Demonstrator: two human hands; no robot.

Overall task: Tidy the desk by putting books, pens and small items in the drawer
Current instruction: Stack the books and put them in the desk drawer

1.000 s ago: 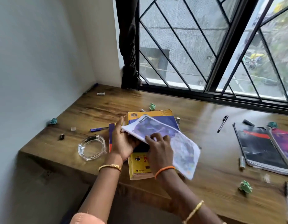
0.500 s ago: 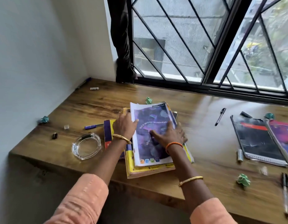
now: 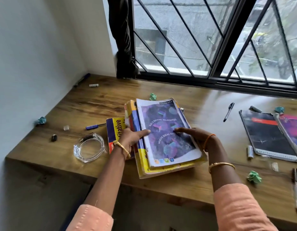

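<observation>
A purple-covered notebook [image 3: 162, 140] lies on top of a stack with a thick yellow book [image 3: 142, 169] under it, near the desk's front edge. Partly beneath the stack's left side lies a second yellow and blue book [image 3: 114, 129]. My left hand [image 3: 132, 138] holds the stack's left edge, thumb on the purple cover. My right hand [image 3: 194, 135] holds the right edge, thumb on top and fingers curled round the side. Loose pens lie around: a blue pen [image 3: 94, 126] to the left and a black pen [image 3: 228, 111] to the right.
A glass ashtray [image 3: 88, 147] sits left of the stack. Two notebooks [image 3: 267, 135] lie at the right, with a marker [image 3: 250, 151] and another pen [image 3: 296, 189] nearby. Crumpled green paper balls [image 3: 253, 176] and several small items dot the wooden desk [image 3: 177, 185]. A barred window runs behind.
The purple notebook came down flat onto the yellow book. My hands then slid from pressing on its cover to the left and right edges of the stack.
</observation>
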